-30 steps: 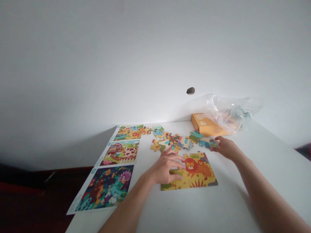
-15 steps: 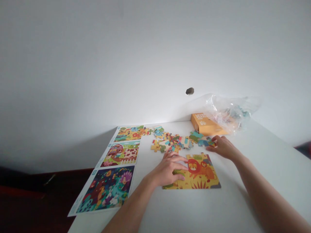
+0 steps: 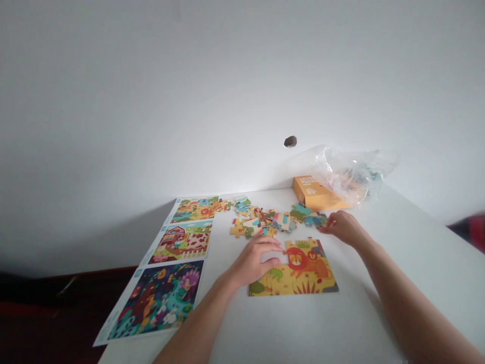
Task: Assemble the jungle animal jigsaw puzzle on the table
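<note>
A partly joined lion puzzle [image 3: 303, 275] lies on the white table [image 3: 341, 323] in front of me. My left hand [image 3: 254, 260] rests on its upper left corner, fingers curled and pressing down on the joined pieces. My right hand [image 3: 342, 226] reaches past the puzzle's top right to the pile of loose puzzle pieces [image 3: 273, 221], its fingertips pinched on a bluish piece at the pile's right end.
A long picture sheet [image 3: 166, 268] with three coloured scenes lies along the table's left edge. An orange puzzle box [image 3: 316, 194] stands at the back, with a crumpled clear plastic bag [image 3: 350, 174] on its right. A dark spot [image 3: 290, 141] marks the wall.
My right hand has slid a little leftward along the loose pile. My left hand stays on the lion puzzle, and the view has shifted slightly.
</note>
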`<state>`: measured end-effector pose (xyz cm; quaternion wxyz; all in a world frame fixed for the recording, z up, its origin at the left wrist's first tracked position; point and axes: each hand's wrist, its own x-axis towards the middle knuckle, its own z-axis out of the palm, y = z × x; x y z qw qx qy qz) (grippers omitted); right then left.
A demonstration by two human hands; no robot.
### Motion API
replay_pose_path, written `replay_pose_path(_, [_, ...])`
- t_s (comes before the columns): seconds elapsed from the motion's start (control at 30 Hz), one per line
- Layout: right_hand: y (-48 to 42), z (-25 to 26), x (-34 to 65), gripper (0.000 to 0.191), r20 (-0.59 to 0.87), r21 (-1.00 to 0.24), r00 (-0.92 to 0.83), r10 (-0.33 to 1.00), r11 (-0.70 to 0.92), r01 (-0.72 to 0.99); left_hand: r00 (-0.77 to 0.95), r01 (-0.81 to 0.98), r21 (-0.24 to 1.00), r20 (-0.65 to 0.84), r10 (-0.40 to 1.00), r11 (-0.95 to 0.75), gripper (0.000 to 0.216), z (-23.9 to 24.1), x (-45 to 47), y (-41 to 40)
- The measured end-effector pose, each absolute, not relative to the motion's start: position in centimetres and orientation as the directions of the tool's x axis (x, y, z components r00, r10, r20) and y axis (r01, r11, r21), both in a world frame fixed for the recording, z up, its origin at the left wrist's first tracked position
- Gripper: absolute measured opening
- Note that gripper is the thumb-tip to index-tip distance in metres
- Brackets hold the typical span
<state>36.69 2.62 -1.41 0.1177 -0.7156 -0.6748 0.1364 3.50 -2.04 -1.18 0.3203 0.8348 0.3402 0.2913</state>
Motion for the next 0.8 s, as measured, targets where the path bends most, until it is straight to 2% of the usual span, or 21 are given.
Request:
replay_pose_path(0.1, [2.7, -1.5, 36.4, 0.027, -0.020, -0.407, 0.088, 0.996, -0.089, 0.909, 0.561, 0.379, 0.770, 0.251, 0.789, -0.514, 0.020, -1.3, 3.5, -2.0])
replay_pose_path(0.23, [2.8, -2.0, 36.4, 0.056, 0.033, -0.394, 0.053, 0.998, -0.036, 0.918, 0.551, 0.373, 0.785, 0.243, 0.799, -0.495, 0.018, -1.2, 3.5, -2.0])
replay_pose_path(0.37, [3.0, -2.3, 36.7, 0.053, 0.037, -0.352, 0.066, 0.997, -0.049, 0.935, 0.525, 0.340, 0.813, 0.253, 0.813, -0.472, 0.017, -1.2, 3.2, -1.8])
replay_pose_path(0.47, [3.0, -2.4, 36.8, 0.051, 0.049, -0.382, 0.121, 0.991, -0.093, 0.920, 0.430, 0.332, 0.860, 0.229, 0.873, -0.388, 0.019, -1.6, 2.9, -1.4])
replay_pose_path(0.53, [3.0, -2.5, 36.6, 0.049, 0.080, -0.459, 0.180, 0.980, -0.124, 0.879, 0.350, 0.301, 0.894, 0.220, 0.911, -0.332, 0.019, -1.9, 2.8, -1.0])
replay_pose_path(0.63, [3.0, -2.7, 36.0, 0.041, 0.135, -0.641, 0.304, 0.943, -0.150, 0.753, 0.268, 0.208, 0.945, 0.195, 0.944, -0.254, 0.020, -2.0, 2.7, -0.6])
replay_pose_path(0.73, [2.9, -2.3, 35.5, 0.038, 0.065, -0.803, 0.396, 0.916, -0.187, 0.565, 0.225, 0.144, 0.977, 0.123, 0.966, -0.158, 0.025, -1.9, 2.8, -0.4])
replay_pose_path(0.8, [2.7, -1.7, 35.4, 0.037, -0.004, -0.856, 0.424, 0.906, -0.223, 0.467, 0.211, 0.123, 0.987, 0.077, 0.974, -0.105, 0.029, -1.9, 2.7, -0.3])
